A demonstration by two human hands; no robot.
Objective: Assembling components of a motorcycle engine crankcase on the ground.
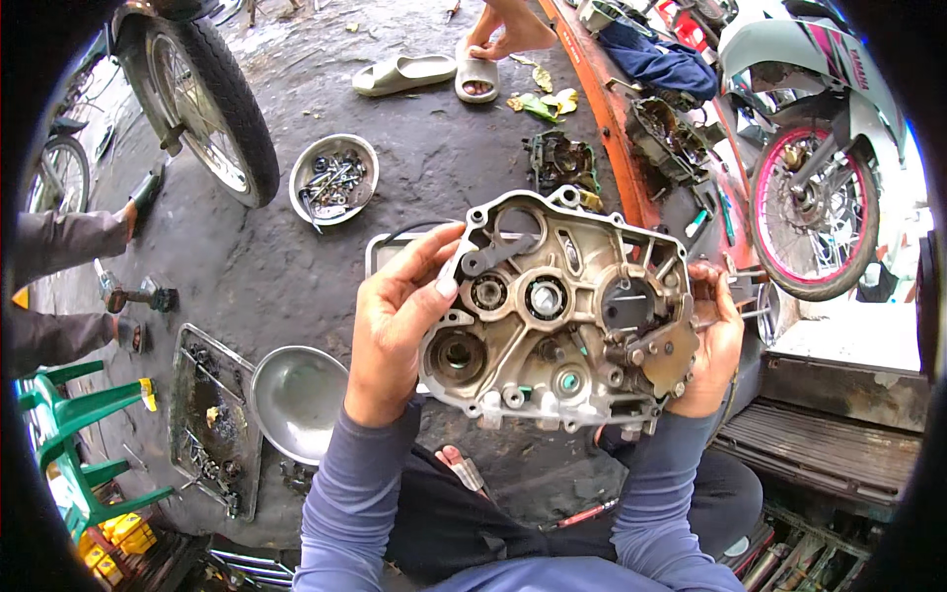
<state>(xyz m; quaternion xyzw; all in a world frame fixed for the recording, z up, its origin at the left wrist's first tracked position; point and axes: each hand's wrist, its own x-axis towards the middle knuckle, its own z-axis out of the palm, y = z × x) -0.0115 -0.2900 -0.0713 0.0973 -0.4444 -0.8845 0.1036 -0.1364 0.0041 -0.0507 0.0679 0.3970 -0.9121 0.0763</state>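
I hold a silver aluminium engine crankcase half (552, 306) up in front of me, its inner side with bearings and bores facing me. My left hand (395, 321) grips its left edge, fingers spread along the rim. My right hand (715, 340) clasps the right edge, beside a small bronze-coloured pump-like part bolted on the case. Blue-grey sleeves cover both forearms.
On the dark ground: a round bowl of bolts (333, 180), an empty steel bowl (296, 400), a greasy tray of parts (212, 424), another engine part (562, 163), sandals (404, 74). A motorcycle wheel (212, 109) stands left, a pink-rimmed wheel (814, 212) right. Another person's sleeves (59, 286) at far left.
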